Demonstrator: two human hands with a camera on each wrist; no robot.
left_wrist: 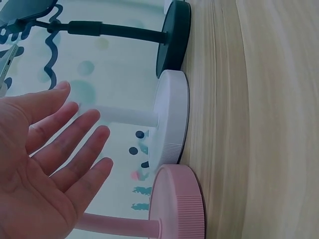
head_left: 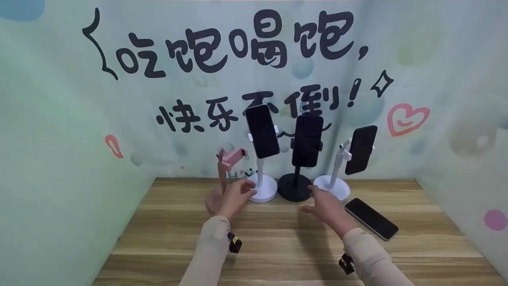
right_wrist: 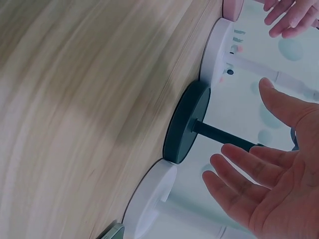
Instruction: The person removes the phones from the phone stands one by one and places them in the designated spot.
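Four phone stands line up at the back of the table. The pink stand [head_left: 223, 174] at the left has a bare clamp. A white stand [head_left: 265, 190] holds a phone [head_left: 262, 131], the black stand [head_left: 294, 188] holds a phone [head_left: 308, 141], and a second white stand [head_left: 336, 186] holds a phone [head_left: 361, 150]. My left hand [left_wrist: 55, 159], fingers apart and holding nothing, is near the pink and left white stands. My right hand [right_wrist: 269, 174], likewise bare with fingers spread, hovers in front of the black stand and right white stand.
Another phone [head_left: 372, 218] lies flat on the wooden table [head_left: 262, 246], right of my right hand. Behind the stands hangs a printed cloth backdrop [head_left: 222, 87] with dark lettering. Cloth also closes off the left and right sides.
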